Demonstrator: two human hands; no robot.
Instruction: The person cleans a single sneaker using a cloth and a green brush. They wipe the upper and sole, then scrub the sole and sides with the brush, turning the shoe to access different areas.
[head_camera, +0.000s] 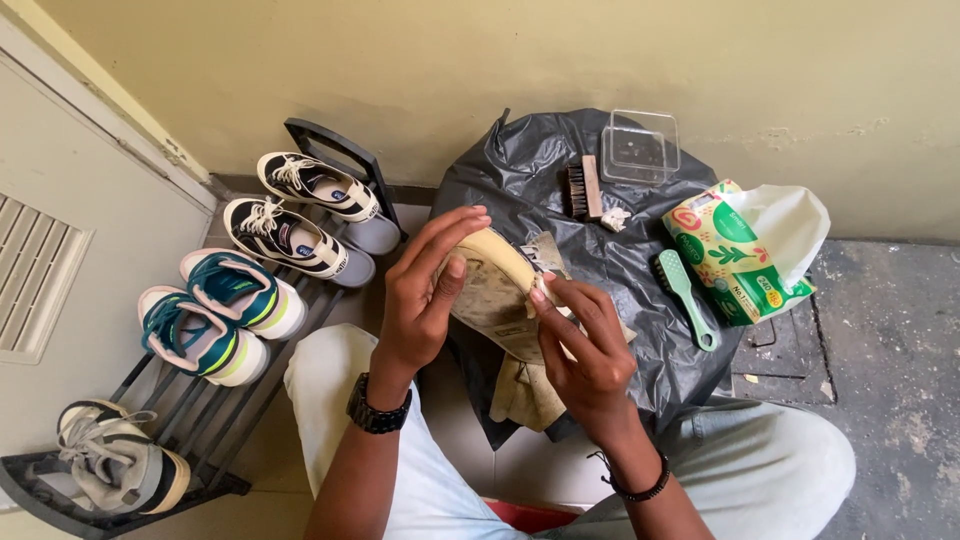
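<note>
Shoe (492, 285), cream-coloured, sole turned up toward the camera, speckled with dirt; held in front of the person's lap, above a black plastic sheet (560, 190).
Left hand (425, 285): fingers curled round the toe end of the shoe, thumb laid on the sole, closed in a firm hold. Black watch on the wrist.
Right hand (585, 345): fingers pinched together on the edge of the sole near its middle; whether anything small sits between the fingertips cannot be told. Dark bead bracelet on the wrist.
Cloth (525, 395), tan, crumpled: lies under the shoe, on the near edge of the black sheet.
Brush (583, 188), wooden-backed, dark bristles: on the sheet, near the wall.
Box (640, 147), clear plastic, square: just beside the wooden brush, on the far edge of the sheet.
Brush with green handle (685, 295): on the right side of the sheet, handle toward the person.
Packet (745, 250), green and patterned, with a white bag sticking out of it: just right of the green brush, on the floor.
Rack (200, 420), dark metal, at the left against the wall: carries two black-and-white sneakers (300, 215), two teal-and-white sneakers (215, 315), and one grey sneaker (115, 460) at the near end.
</note>
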